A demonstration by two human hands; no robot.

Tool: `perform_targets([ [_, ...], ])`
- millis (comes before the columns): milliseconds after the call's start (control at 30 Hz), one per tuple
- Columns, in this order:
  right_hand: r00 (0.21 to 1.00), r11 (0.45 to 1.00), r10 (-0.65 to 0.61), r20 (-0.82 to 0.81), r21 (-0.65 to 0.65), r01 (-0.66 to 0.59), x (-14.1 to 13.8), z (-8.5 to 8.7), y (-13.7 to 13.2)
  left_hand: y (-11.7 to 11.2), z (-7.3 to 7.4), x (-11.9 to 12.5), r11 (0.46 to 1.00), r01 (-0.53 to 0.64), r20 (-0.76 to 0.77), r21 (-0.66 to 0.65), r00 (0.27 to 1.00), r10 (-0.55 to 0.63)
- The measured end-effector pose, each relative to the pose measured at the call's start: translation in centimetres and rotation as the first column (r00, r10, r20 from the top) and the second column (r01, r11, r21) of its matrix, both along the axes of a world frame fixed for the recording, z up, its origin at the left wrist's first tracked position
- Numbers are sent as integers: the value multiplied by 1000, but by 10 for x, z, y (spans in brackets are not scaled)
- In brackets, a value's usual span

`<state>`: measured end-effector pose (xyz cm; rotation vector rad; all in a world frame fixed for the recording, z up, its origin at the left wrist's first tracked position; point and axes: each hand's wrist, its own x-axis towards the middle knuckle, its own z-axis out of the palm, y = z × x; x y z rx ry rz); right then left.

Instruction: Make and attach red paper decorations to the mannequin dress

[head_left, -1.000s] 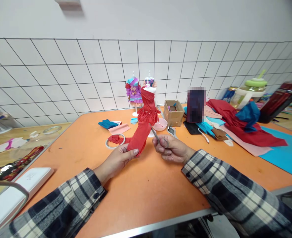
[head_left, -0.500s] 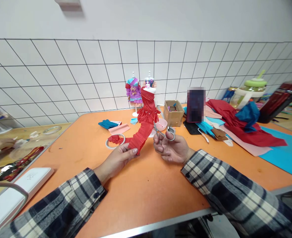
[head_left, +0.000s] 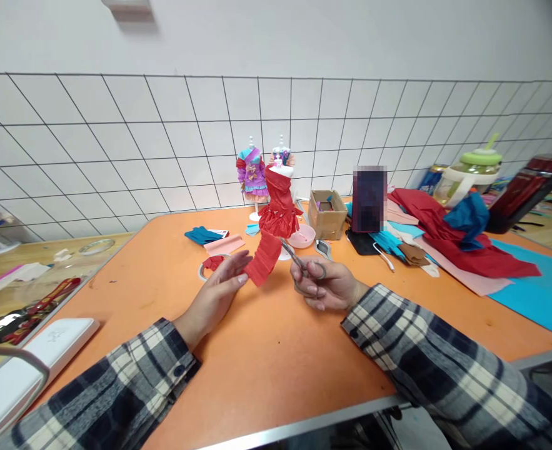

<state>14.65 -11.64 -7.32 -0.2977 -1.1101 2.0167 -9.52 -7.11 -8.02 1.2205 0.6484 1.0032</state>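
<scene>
**Bodice and skirt formed, red strip hanging loose**

Our red crepe strip (head_left: 264, 259) slants below the red dress (head_left: 279, 201), its upper end meeting the hem; we cannot tell whether it is fastened there. The bodice is wrapped on the dress form (head_left: 283, 170) and the skirt gathered, so we judge that much done. The strip hangs flat and ungathered, so that portion looks unfinished.

From the strip, at three o'clock, our right hand (head_left: 328, 287) grips the scissors (head_left: 292, 252), tips at the strip's edge; contact is unclear. At eight o'clock our left hand (head_left: 214, 296) is spread wide, thumb apart from fingers, holding nothing. Beyond it, at nine o'clock, lies a tape ring (head_left: 201, 271) with more red crepe inside it. The pink bowl (head_left: 306, 232) and the cardboard box (head_left: 328, 226) are at two o'clock.

Compared with half a second ago, our left hand no longer pinches the strip's lower end and covers part of the tape ring. The scissors look more closed, and another person's hand is gone from the nine o'clock edge.
</scene>
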Motion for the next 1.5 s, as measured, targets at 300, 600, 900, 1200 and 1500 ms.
perform_targets([
  [300, 958, 964, 267, 104, -22, -266, -22, -9, -9, -13, 9, 4, 994, 96, 61, 51, 993, -99],
  [600, 954, 966, 257, 154, -56, -252, -23, -4, -12, -19, 13, 1, 990, 25, -20, -139, 999, -28],
  [900, 948, 970, 244, 204, -44, -240, -27, -6, -13, -15, 6, 1, 984, 62, 70, -166, 996, -51],
  [1200, 918, 938, 346, 193, -66, -340, -24, -6, -12, -18, 16, -5, 997, 68, -119, -36, 990, -72],
  [1500, 917, 940, 340, 211, -77, -331, -23, -8, -11, -15, 14, -5, 985, 166, -196, 43, 968, -154],
])
